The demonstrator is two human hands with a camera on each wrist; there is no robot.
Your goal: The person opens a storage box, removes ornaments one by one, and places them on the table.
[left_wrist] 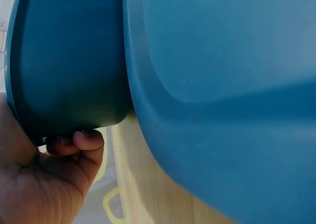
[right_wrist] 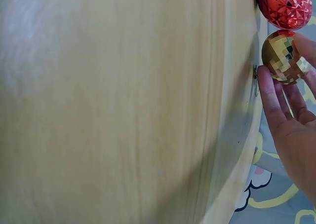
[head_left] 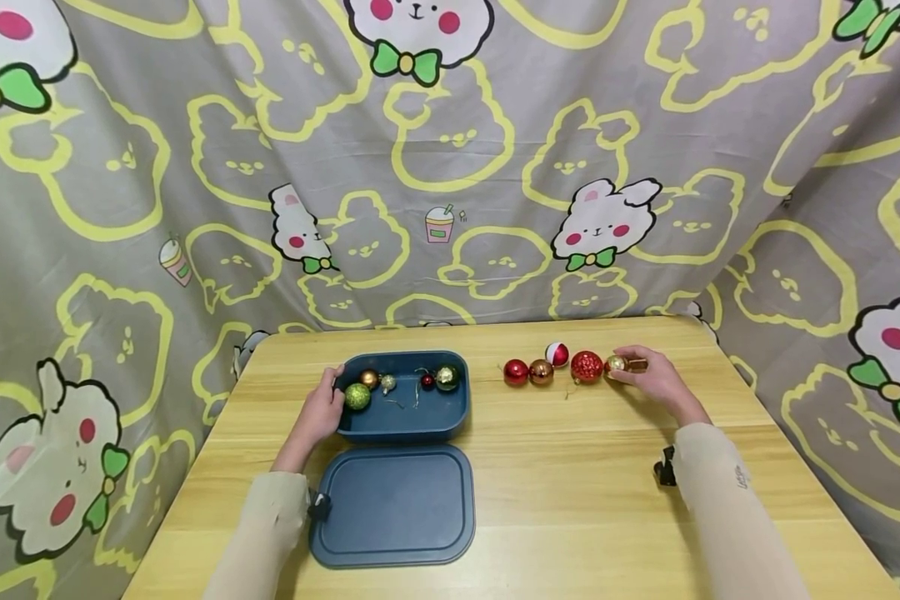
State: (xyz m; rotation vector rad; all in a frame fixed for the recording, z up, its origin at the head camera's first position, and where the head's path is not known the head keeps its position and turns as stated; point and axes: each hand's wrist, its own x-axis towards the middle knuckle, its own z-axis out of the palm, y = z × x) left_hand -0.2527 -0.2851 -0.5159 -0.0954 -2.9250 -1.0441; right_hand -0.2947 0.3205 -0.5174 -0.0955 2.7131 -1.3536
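Observation:
My left hand [head_left: 322, 410] grips the left end of a dark blue box [head_left: 412, 434]. In the left wrist view, curled fingers [left_wrist: 90, 141] press against its wall. Inside lie a glittery green ball [head_left: 357, 397], a copper-gold ball [head_left: 369, 379], a small pale gold ornament [head_left: 388, 383], a tiny red ball [head_left: 427, 382] and a mirrored dark ball [head_left: 447, 377]. My right hand [head_left: 654, 379] pinches a gold mirrored Christmas ball [right_wrist: 282, 56] at the right end of a row. Beside that ball is a faceted red ball [right_wrist: 286, 6].
A blue lid [head_left: 393, 507] lies flat in front of the box. Further along the row sit a red ball [head_left: 516, 372], a copper ball [head_left: 542, 372] and a red-and-white ball [head_left: 557, 355]. A patterned curtain [head_left: 450, 275] hangs behind the wooden table [head_left: 570, 500].

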